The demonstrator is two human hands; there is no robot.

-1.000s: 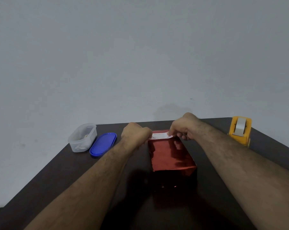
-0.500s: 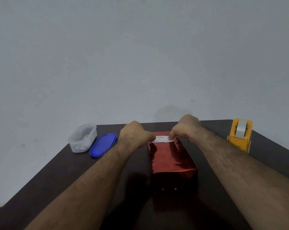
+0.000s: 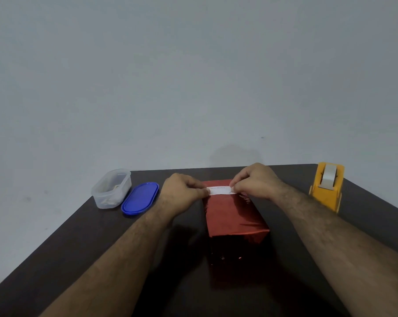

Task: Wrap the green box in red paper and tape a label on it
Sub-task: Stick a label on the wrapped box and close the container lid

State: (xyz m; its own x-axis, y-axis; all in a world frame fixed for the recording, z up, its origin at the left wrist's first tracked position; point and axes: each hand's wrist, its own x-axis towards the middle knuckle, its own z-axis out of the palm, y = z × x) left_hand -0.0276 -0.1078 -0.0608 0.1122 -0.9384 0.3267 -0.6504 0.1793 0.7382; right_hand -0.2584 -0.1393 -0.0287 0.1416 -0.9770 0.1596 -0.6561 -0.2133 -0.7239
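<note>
A box wrapped in shiny red paper (image 3: 233, 216) stands on the dark table (image 3: 101, 236), its long side running away from me. A narrow white label (image 3: 219, 190) with small print lies across the far end of its top. My left hand (image 3: 182, 194) pinches the label's left end and my right hand (image 3: 255, 183) pinches its right end. None of the green box shows under the paper.
A yellow tape dispenser (image 3: 328, 187) with a white roll stands at the far right edge. At the far left sit a clear plastic tub (image 3: 111, 188) with small items inside and its blue oval lid (image 3: 140, 197) beside it. A pale wall rises behind the table.
Both hands have lowered the label slightly onto the far end of the box top and stayed on its ends. The box has not moved.
</note>
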